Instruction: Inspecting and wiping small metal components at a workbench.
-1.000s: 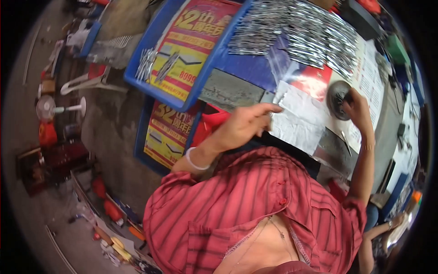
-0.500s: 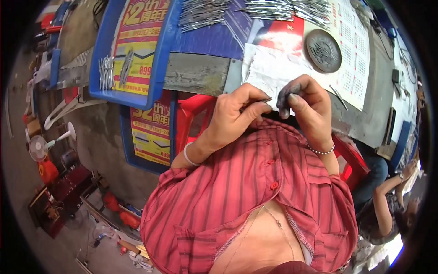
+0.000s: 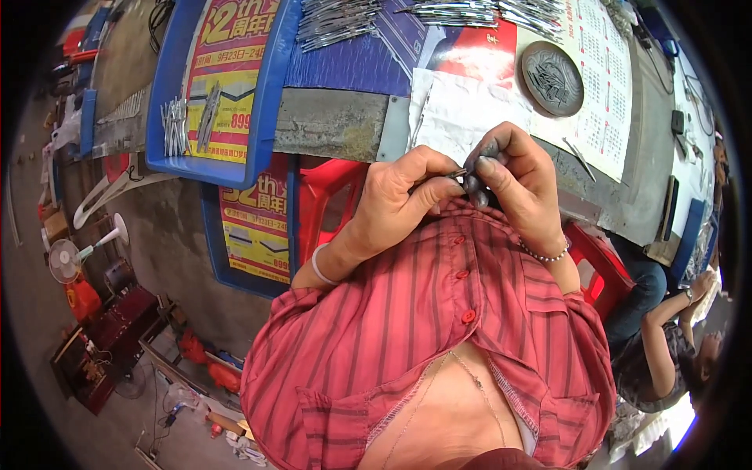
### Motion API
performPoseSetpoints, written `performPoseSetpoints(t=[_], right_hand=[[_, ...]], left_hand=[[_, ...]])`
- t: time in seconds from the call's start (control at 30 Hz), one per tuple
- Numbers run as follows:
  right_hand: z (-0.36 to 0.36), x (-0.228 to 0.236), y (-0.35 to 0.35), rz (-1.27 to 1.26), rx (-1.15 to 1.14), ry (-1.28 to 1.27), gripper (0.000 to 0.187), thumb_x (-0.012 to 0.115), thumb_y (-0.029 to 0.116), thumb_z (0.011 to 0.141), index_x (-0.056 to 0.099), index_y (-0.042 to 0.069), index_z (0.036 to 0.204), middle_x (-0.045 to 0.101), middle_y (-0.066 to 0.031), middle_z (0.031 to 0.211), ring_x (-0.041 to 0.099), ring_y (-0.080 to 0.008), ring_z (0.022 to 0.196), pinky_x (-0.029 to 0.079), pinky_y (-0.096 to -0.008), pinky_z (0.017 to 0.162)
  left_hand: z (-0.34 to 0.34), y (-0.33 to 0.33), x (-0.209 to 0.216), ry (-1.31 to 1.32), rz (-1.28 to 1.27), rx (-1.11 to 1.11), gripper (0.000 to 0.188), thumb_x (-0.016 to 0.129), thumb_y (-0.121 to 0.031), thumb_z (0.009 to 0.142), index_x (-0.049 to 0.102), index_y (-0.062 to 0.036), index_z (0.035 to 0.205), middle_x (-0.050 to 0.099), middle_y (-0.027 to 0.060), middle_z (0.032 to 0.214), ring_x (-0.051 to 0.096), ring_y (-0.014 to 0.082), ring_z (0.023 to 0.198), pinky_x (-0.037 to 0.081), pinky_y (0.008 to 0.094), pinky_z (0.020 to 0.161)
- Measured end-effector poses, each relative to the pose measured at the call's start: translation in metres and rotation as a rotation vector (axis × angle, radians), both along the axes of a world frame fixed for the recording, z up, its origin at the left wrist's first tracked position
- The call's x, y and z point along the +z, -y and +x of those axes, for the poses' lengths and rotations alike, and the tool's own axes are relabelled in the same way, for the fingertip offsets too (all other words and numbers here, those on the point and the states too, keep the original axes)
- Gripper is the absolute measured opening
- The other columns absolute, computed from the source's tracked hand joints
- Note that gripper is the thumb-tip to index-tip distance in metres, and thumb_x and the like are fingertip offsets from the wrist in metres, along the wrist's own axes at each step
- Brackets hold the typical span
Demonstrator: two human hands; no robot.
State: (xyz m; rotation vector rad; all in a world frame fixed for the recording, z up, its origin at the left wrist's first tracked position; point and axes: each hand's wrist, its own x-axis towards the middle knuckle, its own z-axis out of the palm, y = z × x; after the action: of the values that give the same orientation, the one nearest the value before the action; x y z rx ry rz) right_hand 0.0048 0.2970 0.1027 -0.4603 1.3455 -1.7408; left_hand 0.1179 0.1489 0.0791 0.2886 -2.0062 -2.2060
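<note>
Left hand (image 3: 401, 186) pinched a small metal piece (image 3: 459, 172) by the bench's (image 3: 333, 125) near edge; right hand (image 3: 518, 174) curled close beside it, any hold impossible to tell!

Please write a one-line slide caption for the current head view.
Left hand pinches a small piece beside the right hand, a round dish of small parts beyond.

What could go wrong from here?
1. The small part is only pinched in the left hand's fingertips; it might slip and drop past the table edge.
2. The dish looks shallow and holds loose pieces; a bump could spill them.
3. The thin tool lies loose beside the right hand; a sideways swing might knock it.
</note>
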Motion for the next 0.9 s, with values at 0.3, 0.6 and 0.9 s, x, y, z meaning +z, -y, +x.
performPoseSetpoints(t=[0.3,0.6,0.9], right_hand=[[0.002,-0.003,0.003,-0.043,-0.044,0.061,0.015,0.053,0.014,0.095,0.046,0.0,0.097,0.059,-0.0065,0.078,0.053,-0.0074,0.06,0.044,-0.0199,0.054],[0.014,-0.002,0.004,0.171,-0.048,-0.461,0.007,0.055,0.0,0.088,0.05,-0.002,0.091,0.056,-0.0043,0.07,0.052,-0.0054,0.062,0.041,-0.0207,0.054],[0.011,-0.012,0.004,0.087,-0.095,-0.206,0.011,0.054,0.009,0.094,0.051,-0.002,0.096,0.058,-0.0029,0.079,0.053,-0.0051,0.065,0.042,-0.018,0.057]], left_hand=[[-0.002,0.002,-0.001,-0.02,0.006,-0.008,0.007,0.063,-0.004,0.087,0.061,-0.0006,0.093,0.063,0.0018,0.07,0.056,0.0046,0.057,0.045,0.0207,0.051],[0.005,0.002,0.005,-0.033,-0.293,0.039,0.012,0.066,-0.006,0.084,0.059,-0.0016,0.093,0.061,0.0118,0.069,0.063,0.0179,0.059,0.048,0.0288,0.053],[0.006,0.01,0.011,-0.131,-0.434,0.006,0.019,0.062,-0.001,0.085,0.059,0.0019,0.103,0.066,0.0123,0.085,0.066,0.0175,0.07,0.052,0.0272,0.059]])
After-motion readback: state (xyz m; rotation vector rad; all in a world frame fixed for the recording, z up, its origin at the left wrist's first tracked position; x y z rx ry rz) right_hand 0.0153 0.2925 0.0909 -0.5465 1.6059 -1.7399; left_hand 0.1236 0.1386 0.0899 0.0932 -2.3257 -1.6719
